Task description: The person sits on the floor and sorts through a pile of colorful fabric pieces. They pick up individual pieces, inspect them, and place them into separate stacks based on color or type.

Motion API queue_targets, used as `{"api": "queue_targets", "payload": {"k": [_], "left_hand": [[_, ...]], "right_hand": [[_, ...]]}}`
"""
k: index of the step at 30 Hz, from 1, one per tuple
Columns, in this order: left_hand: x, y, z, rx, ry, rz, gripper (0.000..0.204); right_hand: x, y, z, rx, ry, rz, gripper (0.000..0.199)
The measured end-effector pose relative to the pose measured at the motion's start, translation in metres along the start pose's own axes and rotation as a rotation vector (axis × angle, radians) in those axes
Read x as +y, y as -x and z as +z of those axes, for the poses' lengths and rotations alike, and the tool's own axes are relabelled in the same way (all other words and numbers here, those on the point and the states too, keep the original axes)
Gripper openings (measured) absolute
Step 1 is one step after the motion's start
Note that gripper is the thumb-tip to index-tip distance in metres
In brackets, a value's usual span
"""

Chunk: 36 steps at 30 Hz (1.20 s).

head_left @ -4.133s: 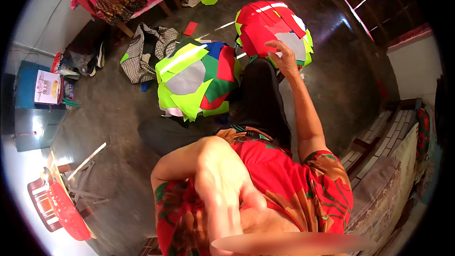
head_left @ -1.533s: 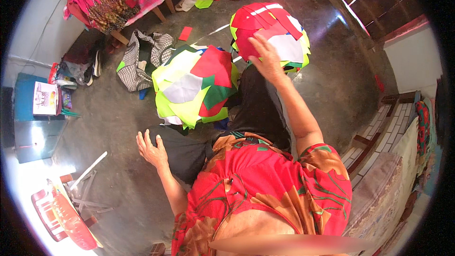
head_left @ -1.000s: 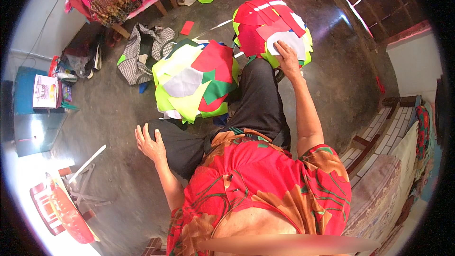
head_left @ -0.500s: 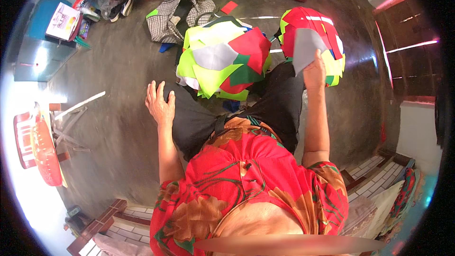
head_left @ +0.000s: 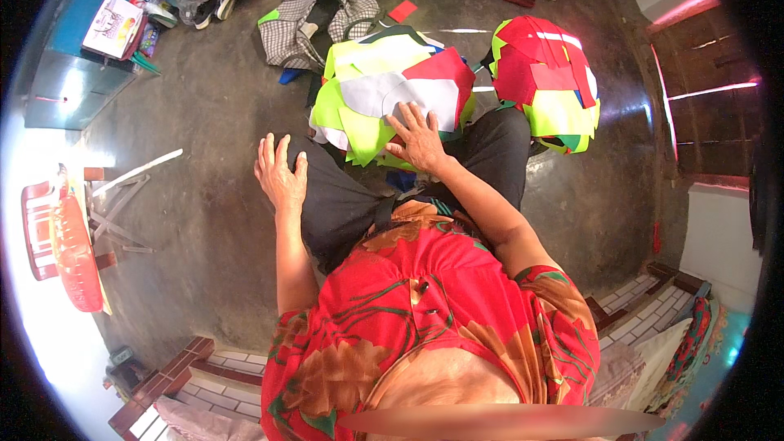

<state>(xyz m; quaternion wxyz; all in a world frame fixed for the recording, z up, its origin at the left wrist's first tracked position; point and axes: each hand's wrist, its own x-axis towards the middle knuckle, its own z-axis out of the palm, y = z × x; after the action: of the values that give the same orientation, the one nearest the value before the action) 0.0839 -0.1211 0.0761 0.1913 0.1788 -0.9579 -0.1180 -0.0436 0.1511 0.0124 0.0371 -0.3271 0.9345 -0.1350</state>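
While the right grip [head_left: 418, 140] lies with its fingers spread over a grey cloth piece [head_left: 426, 106], that piece sits directly beneath the fingertips, on top of a multicoloured cloth pile [head_left: 347, 126]. To the left of that grip, the left grip [head_left: 282, 175] is spread too, at the knee of the black trousers [head_left: 339, 196]. Beyond and to the right of the right grip stands a red-and-lime pile [head_left: 563, 114], while a checked cloth [head_left: 286, 41] lies on the floor [head_left: 208, 220] farther off to its left.
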Motion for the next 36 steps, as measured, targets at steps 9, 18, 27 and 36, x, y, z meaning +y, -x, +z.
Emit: {"api": "queue_targets", "payload": {"k": [9,18,27,36], "left_hand": [[0.004,-0.003,0.002,-0.008,-0.013,0.009,0.047],[0.007,-0.003,0.000,-0.035,-0.047,0.002,0.047],[0.002,-0.002,0.002,-0.007,-0.030,0.050,0.047],[0.000,0.000,0.004,0.005,-0.030,0.053,0.047]], "right_hand": [[-0.002,-0.002,-0.011,0.134,0.089,0.044,0.056],[0.015,-0.007,0.003,0.126,0.095,0.071,0.065],[0.013,-0.006,-0.045,-0.046,-0.119,0.187,0.064],[0.135,0.032,-0.146,0.805,-0.259,0.190,0.034]]}}
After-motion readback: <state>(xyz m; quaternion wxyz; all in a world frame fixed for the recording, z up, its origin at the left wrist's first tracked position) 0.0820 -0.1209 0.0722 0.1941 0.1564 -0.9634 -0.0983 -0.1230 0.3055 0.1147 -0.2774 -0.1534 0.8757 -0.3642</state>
